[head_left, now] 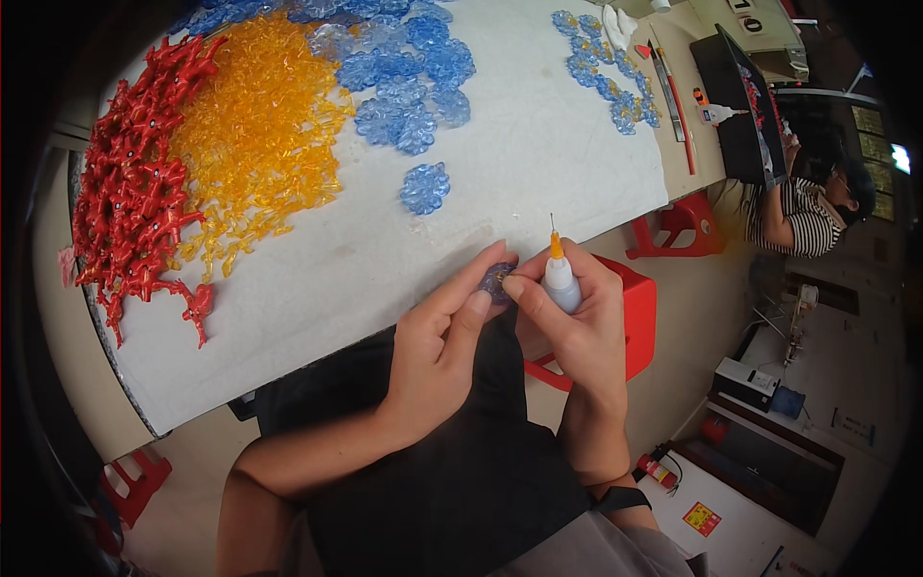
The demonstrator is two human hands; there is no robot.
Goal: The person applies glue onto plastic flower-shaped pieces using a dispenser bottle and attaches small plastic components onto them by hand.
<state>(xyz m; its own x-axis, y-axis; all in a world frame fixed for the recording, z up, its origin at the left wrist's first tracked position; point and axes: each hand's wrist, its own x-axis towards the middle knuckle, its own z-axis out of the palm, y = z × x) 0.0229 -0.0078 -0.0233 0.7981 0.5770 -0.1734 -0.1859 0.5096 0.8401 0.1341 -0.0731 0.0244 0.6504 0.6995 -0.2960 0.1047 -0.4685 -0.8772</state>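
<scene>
Two hands work just off the table's near edge: your left hand has thumb & fingertips pinching the left side of a translucent blue plastic disc w/ scalloped rim; your right hand has thumb & index fingertip at its right side. Disc is tilted, held up between both; yellowish bit shows near its middle, can't tell if it's fully fixed, so call this pc. mid-work. Your right hand also holds a whitish plastic squeeze bottle w/ orange collar, needle up & clear of the disc, so prob. not dispensing.

Next out, one single loose blue disc, no yellow seen on it. Beyond, big stock: glossy red figure-shaped plastic pcs far L, heap of small clear amber-yellow plastic bits, overlapping blue discs.

Far R, a curved cluster of blue discs w/ yellow bits looks done, at least re: yellow. No red pcs on those. Est. well under half done; most stock's left.
</scene>
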